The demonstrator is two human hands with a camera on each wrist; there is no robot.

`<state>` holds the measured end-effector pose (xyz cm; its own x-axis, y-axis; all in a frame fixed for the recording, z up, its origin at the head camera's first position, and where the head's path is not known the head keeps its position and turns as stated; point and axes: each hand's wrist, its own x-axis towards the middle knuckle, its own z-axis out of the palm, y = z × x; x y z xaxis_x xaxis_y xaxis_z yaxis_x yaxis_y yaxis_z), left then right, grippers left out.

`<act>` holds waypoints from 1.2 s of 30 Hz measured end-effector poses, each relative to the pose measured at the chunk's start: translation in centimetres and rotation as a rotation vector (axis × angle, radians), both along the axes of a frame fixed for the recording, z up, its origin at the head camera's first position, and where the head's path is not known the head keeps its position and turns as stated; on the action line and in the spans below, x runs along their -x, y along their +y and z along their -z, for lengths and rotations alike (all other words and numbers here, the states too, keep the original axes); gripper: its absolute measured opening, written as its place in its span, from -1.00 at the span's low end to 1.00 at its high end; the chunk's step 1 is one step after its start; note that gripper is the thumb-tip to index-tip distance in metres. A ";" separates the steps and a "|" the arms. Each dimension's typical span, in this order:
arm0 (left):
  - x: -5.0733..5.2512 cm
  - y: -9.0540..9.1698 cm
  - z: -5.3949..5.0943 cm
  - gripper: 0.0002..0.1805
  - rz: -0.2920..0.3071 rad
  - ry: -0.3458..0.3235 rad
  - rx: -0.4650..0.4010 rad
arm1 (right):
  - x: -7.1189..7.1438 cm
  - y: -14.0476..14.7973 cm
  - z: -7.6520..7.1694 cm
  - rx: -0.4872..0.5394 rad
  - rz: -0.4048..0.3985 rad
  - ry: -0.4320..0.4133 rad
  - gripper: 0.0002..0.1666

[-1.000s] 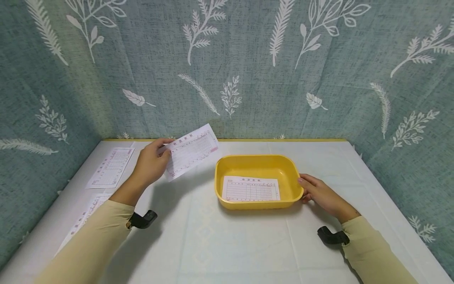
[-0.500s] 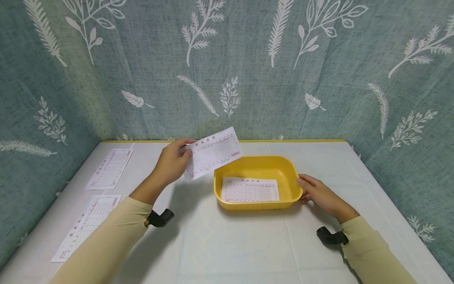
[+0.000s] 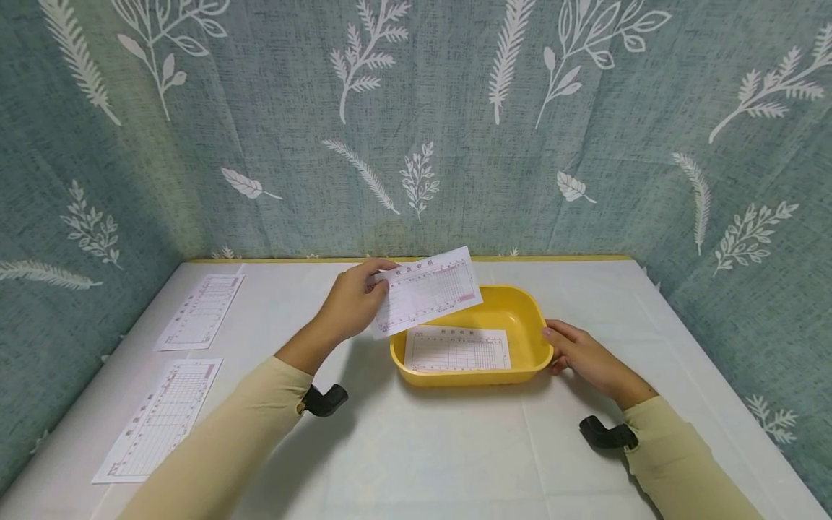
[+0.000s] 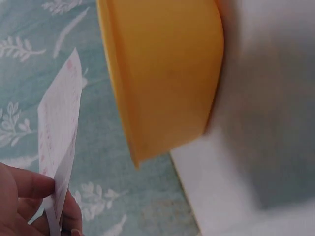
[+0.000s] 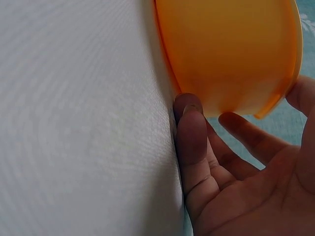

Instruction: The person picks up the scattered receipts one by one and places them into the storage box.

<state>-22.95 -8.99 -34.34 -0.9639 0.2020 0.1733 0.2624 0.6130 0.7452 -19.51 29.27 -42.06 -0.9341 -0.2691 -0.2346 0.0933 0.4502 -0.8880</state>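
Note:
My left hand (image 3: 352,300) pinches a printed paper receipt (image 3: 430,289) by its left end, thumb in front. That receipt is tilted over the left part of a yellow plastic tray (image 3: 528,318) and hides some of the tray's rim. In the left wrist view the paper (image 4: 61,118) is slightly bent, apart from the tray wall (image 4: 162,78). Flat inside the tray lies another receipt (image 3: 458,351). At the tray's right end my right hand (image 3: 588,357) holds on, thumb (image 5: 302,96) at the rim and fingers against the outer wall.
Two more receipts lie on the left of the white-covered table (image 3: 442,455), one farther back (image 3: 200,312) and one nearer (image 3: 159,422), partly beside the left sleeve (image 3: 227,440). Patterned green cloth (image 3: 292,195) stands behind and at both sides.
My left hand has moved right with its receipt, from left of the tray to above its left part. The near receipt on the left is more uncovered. My right hand and the tray stay put.

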 end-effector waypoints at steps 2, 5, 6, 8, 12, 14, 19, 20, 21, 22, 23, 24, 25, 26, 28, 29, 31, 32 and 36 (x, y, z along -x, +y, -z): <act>0.0 0.7 0.3 -0.63 0.020 -0.001 0.002 | 0.0 0.0 0.0 0.000 -0.002 0.001 -0.20; 0.2 1.7 0.8 -0.64 0.054 -0.012 0.019 | 0.1 0.0 0.1 0.000 -0.004 0.000 -0.19; 0.3 2.0 1.1 -0.64 0.067 -0.018 0.029 | 0.1 0.0 0.1 0.002 -0.003 -0.003 -0.19; 0.4 2.7 1.6 -0.64 0.098 -0.036 0.049 | 0.1 0.1 0.1 0.002 0.000 -0.006 -0.19; 0.6 3.8 2.5 -0.65 0.126 -0.057 0.077 | 0.0 0.1 0.2 0.007 0.002 -0.013 -0.19; 0.6 4.2 2.7 -0.65 0.138 -0.065 0.078 | 0.0 0.1 0.2 0.009 -0.003 -0.011 -0.20; 0.8 5.0 3.3 -0.64 0.176 -0.073 0.097 | 0.1 0.2 0.3 0.012 -0.017 0.000 -0.20; 0.9 5.1 3.4 -0.64 0.183 -0.072 0.102 | 0.1 0.2 0.3 0.012 -0.015 0.000 -0.20; 0.9 5.3 3.5 -0.64 0.186 -0.071 0.107 | 0.1 0.2 0.3 0.010 -0.011 0.000 -0.20; 1.0 5.4 3.7 -0.64 0.188 -0.070 0.112 | 0.1 0.2 0.3 0.010 -0.010 -0.002 -0.20; 1.0 5.4 3.8 -0.64 0.187 -0.070 0.118 | 0.1 0.2 0.3 0.012 -0.009 -0.005 -0.20; 1.0 5.5 3.9 -0.64 0.186 -0.070 0.124 | 0.2 0.2 0.3 0.010 -0.009 -0.006 -0.21; 1.1 5.5 4.1 -0.64 0.186 -0.069 0.131 | 0.2 0.2 0.3 0.010 -0.004 -0.009 -0.21; 1.1 5.6 4.2 -0.64 0.187 -0.065 0.139 | 0.2 0.1 0.3 0.012 -0.007 -0.008 -0.21; 1.1 5.7 4.4 -0.64 0.188 -0.045 0.165 | 0.2 0.1 0.3 0.015 -0.007 -0.009 -0.22; 1.1 5.7 4.6 -0.65 0.190 -0.029 0.182 | 0.2 0.1 0.3 0.012 -0.007 -0.010 -0.22; 1.2 5.8 4.8 -0.65 0.200 0.017 0.229 | 0.2 0.1 0.3 0.008 -0.008 -0.007 -0.22; 1.2 5.8 4.9 -0.65 0.203 0.044 0.262 | 0.1 0.2 0.3 0.007 -0.009 -0.007 -0.22; 1.3 5.9 5.4 -0.67 0.203 0.132 0.379 | 0.1 0.3 0.2 0.004 -0.011 -0.006 -0.21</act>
